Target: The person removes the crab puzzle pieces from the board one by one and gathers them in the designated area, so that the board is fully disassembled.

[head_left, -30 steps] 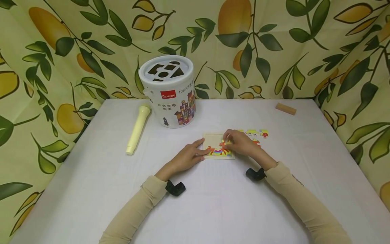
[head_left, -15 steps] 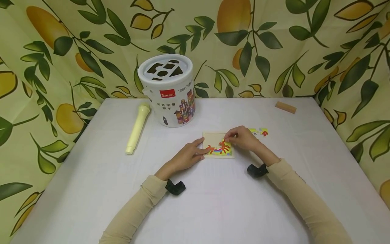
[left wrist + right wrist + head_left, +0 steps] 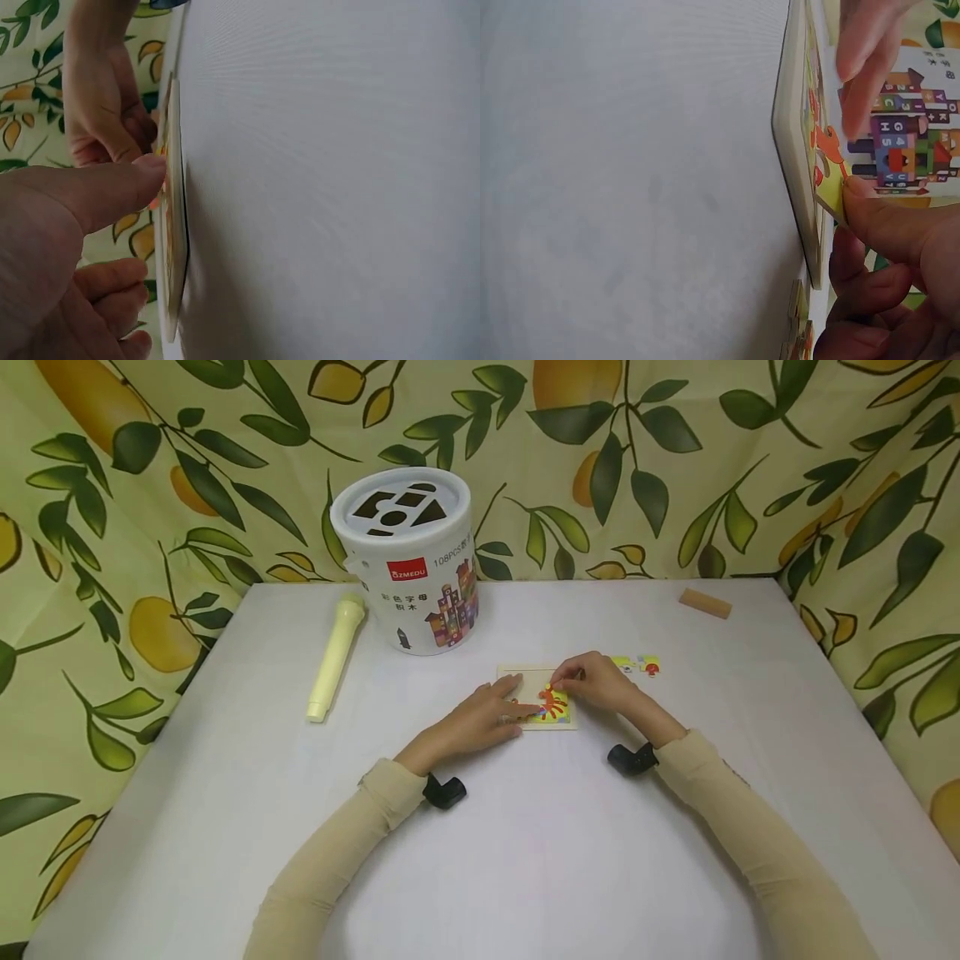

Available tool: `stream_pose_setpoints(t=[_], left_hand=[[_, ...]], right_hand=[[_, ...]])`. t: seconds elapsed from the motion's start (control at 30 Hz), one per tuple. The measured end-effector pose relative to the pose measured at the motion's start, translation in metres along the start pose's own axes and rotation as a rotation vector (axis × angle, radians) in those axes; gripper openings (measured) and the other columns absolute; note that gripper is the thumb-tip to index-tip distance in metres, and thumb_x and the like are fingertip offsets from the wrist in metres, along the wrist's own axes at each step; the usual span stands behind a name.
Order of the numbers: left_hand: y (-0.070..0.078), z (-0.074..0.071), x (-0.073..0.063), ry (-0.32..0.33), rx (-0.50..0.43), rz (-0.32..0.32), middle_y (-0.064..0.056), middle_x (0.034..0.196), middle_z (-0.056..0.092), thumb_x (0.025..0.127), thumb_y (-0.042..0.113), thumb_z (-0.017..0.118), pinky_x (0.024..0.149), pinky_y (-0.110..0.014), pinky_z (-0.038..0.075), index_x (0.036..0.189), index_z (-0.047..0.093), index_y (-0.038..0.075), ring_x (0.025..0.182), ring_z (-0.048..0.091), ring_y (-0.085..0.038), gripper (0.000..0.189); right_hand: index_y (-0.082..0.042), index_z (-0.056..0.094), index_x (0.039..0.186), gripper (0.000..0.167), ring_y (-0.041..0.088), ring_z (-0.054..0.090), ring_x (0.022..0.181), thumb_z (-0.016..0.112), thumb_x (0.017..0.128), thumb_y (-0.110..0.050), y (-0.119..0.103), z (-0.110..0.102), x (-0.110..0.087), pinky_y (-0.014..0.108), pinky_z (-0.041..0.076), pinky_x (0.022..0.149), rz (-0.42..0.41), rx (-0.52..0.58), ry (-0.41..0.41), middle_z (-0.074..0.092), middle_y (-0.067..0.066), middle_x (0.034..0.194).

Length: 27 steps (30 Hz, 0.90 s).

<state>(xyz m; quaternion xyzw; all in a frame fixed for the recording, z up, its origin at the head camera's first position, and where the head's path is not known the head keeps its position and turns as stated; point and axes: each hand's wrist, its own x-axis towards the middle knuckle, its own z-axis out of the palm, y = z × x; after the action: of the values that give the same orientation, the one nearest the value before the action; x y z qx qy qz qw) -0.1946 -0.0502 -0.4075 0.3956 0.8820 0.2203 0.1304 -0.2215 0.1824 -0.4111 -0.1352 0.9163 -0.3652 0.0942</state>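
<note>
My right hand [image 3: 602, 683] pinches a yellow puzzle piece with orange on it [image 3: 832, 196] between thumb and fingers. The piece is tilted up over the right part of a shallow wooden puzzle board [image 3: 534, 678]. Fitted pieces with an orange animal picture [image 3: 553, 710] fill the lower part of the board, while bare wood shows at its upper left. My left hand [image 3: 480, 720] reaches over the board's left side with fingers spread and straight, one of them over the fitted pieces. In the left wrist view, its thumb [image 3: 124, 187] is at the board's near edge.
Loose puzzle pieces [image 3: 648, 666] lie right of the board, partly behind my right hand. A white tub with shape holes in its lid [image 3: 420, 585] stands at the back left. Beside it lies a pale yellow microphone-shaped stick [image 3: 333, 660]. A wooden block [image 3: 705, 603] lies at the back right.
My left hand has slid from the board's left edge rightward over the fitted pieces. My right hand has shifted slightly up and right, pinching the piece. The head view has tilted down.
</note>
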Motion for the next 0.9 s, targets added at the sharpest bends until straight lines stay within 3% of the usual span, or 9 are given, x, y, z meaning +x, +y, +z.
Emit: stream_pose_setpoints(t=[0.13,0.23,0.37,0.47,0.57,0.67,0.83,0.9], left_hand=[[0.002,0.0,0.011,-0.103,-0.011,0.064,-0.017,0.152,0.019,0.093,0.021,0.053,0.113,-0.051,0.017,0.133,0.05,0.022,0.143,0.013,-0.027,0.04],[0.001,0.001,0.014,-0.138,-0.001,0.078,-0.017,0.153,0.016,0.095,0.019,0.05,0.113,-0.053,0.016,0.135,0.048,0.023,0.143,0.012,-0.028,0.04],[-0.001,0.003,0.015,-0.139,0.013,0.111,-0.019,0.152,0.018,0.095,0.018,0.049,0.113,-0.053,0.017,0.135,0.047,0.022,0.142,0.013,-0.029,0.041],[-0.002,0.004,0.016,-0.135,0.008,0.121,-0.018,0.152,0.018,0.095,0.018,0.049,0.113,-0.052,0.016,0.135,0.047,0.023,0.142,0.013,-0.029,0.041],[-0.003,0.005,0.016,-0.134,-0.001,0.124,-0.018,0.152,0.018,0.095,0.019,0.049,0.113,-0.052,0.015,0.136,0.047,0.023,0.142,0.012,-0.03,0.041],[-0.003,0.006,0.017,-0.133,-0.012,0.123,-0.018,0.152,0.017,0.095,0.018,0.049,0.114,-0.052,0.014,0.136,0.047,0.022,0.142,0.012,-0.03,0.041],[-0.003,0.008,0.016,-0.119,-0.015,0.109,-0.017,0.153,0.016,0.095,0.018,0.049,0.113,-0.053,0.013,0.135,0.047,0.023,0.143,0.012,-0.029,0.04],[-0.004,0.007,0.014,-0.114,-0.014,0.099,-0.017,0.153,0.016,0.095,0.018,0.049,0.114,-0.053,0.013,0.135,0.048,0.023,0.143,0.012,-0.028,0.04]], right_hand=[[-0.007,0.072,0.091,0.012,0.018,0.046,0.072,0.065,0.085,-0.015,0.002,-0.002,0.001,0.025,0.038,0.061,0.007,0.017,-0.009,0.068,0.007,0.087],[-0.006,0.072,0.093,0.013,0.018,0.05,0.076,0.064,0.086,-0.013,0.004,-0.004,0.001,0.023,0.04,0.061,0.017,0.036,-0.026,0.07,0.01,0.094],[-0.004,0.072,0.096,0.014,0.017,0.05,0.077,0.063,0.086,-0.009,0.006,-0.008,0.0,0.021,0.041,0.06,0.032,0.078,-0.06,0.069,0.013,0.099],[-0.005,0.072,0.098,0.016,0.015,0.047,0.066,0.062,0.087,-0.01,0.008,-0.011,0.0,0.021,0.039,0.053,0.056,0.113,-0.088,0.068,0.012,0.097],[-0.008,0.071,0.101,0.017,0.014,0.04,0.053,0.061,0.088,-0.014,0.009,-0.015,-0.001,0.021,0.035,0.046,0.12,0.152,-0.109,0.066,0.009,0.096],[-0.01,0.071,0.103,0.02,0.012,0.041,0.052,0.061,0.088,-0.019,0.014,-0.021,-0.004,0.02,0.035,0.046,0.175,0.169,-0.115,0.065,0.007,0.094],[-0.009,0.069,0.106,0.024,0.013,0.048,0.06,0.062,0.088,-0.023,0.033,-0.039,-0.018,0.021,0.04,0.05,0.249,0.175,-0.09,0.065,0.006,0.093],[-0.007,0.068,0.107,0.026,0.015,0.055,0.074,0.061,0.088,-0.023,0.042,-0.05,-0.027,0.023,0.046,0.061,0.266,0.157,-0.066,0.066,0.009,0.103]])
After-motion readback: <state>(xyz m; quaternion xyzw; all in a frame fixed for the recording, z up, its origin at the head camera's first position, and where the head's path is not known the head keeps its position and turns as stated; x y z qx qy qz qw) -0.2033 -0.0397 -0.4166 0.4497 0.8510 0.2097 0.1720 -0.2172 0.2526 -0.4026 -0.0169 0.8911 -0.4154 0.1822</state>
